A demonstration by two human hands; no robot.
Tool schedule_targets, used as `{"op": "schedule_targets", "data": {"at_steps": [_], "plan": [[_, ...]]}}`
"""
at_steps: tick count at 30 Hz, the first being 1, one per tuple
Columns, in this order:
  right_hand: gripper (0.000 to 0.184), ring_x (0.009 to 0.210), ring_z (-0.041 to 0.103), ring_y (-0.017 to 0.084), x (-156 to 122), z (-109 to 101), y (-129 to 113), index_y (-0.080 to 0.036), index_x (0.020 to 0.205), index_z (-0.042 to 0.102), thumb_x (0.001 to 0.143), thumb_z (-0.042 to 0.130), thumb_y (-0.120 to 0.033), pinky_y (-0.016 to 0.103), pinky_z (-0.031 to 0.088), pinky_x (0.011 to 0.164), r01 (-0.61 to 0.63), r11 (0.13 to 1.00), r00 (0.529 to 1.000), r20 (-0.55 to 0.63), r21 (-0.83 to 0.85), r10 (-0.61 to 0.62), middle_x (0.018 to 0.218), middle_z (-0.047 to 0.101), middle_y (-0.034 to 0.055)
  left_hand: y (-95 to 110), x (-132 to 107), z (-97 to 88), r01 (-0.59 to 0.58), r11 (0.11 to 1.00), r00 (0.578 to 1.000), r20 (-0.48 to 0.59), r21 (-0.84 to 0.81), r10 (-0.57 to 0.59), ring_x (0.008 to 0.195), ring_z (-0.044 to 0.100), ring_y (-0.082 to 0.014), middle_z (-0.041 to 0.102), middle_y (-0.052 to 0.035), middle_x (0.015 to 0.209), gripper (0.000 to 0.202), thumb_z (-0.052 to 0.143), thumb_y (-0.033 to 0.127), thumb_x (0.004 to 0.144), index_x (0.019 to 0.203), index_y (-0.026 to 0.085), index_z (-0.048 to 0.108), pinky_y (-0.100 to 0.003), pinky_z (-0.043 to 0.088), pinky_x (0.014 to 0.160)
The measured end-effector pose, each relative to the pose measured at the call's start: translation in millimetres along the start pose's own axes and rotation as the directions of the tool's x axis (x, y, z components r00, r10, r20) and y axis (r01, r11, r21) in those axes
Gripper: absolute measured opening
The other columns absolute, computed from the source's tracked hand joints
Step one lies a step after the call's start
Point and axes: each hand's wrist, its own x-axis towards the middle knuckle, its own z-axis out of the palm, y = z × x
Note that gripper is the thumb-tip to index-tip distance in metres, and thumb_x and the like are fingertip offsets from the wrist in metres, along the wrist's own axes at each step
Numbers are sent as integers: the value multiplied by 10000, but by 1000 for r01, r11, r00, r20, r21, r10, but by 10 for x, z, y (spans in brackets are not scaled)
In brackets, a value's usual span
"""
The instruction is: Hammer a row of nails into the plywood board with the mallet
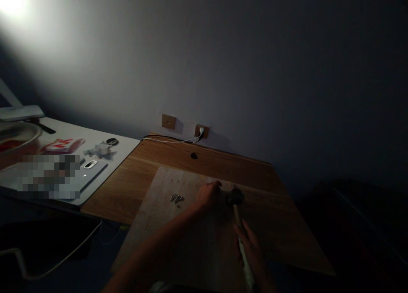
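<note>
My right hand [250, 242] is wrapped around the pale handle of a mallet [236, 196], whose dark, rounded head hovers at the board's right side. On the far part of a wooden board [168, 237] rests my left hand [208, 194], its fingers curled together near the mallet head. Whatever those fingers may hold is too small and dim to make out. A small pile of metal screws or nails [177, 198] lies on the board, left of my left hand. Behind the pile, a row of small dark dots [180, 182] marks the board.
Under the board is a wooden desk [127, 186] with a round cable hole [194, 156]. A white cable [178, 141] runs to a wall socket [202, 131]. On the white table [127, 146] at left stand a scale [92, 174], a plastic bag [100, 150] and a clear bowl [19, 135].
</note>
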Motion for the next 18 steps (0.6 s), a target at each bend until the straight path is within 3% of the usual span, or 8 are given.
{"op": "schedule_targets", "data": {"at_steps": [9, 14, 18], "plan": [[768, 363, 409, 101, 111, 51, -74, -207, 1202, 572, 660, 697, -737, 204, 294, 355, 115, 993, 992, 49, -2, -115, 503, 469, -106, 69, 9, -23, -5, 993, 1000, -17, 115, 7, 831, 667, -193, 712, -57, 1000, 212, 486, 250, 958, 987, 213, 692, -265, 466, 710], [695, 355, 413, 92, 102, 110, -128, -221, 1099, 565, 661, 692, -746, 193, 287, 358, 107, 994, 993, 53, -2, -106, 503, 489, -103, 69, 10, -32, -34, 994, 999, 12, 106, 33, 867, 673, -195, 706, -60, 1042, 226, 488, 247, 961, 1014, 228, 706, -270, 486, 762], [662, 341, 402, 93, 82, 159, -157, -232, 976, 548, 623, 703, -770, 193, 275, 335, 103, 995, 992, 70, 8, -103, 483, 480, -104, 45, 5, -23, 1, 999, 1000, 18, 44, -2, 929, 698, -197, 737, -54, 1080, 276, 497, 213, 949, 1166, 241, 666, -268, 501, 800]]}}
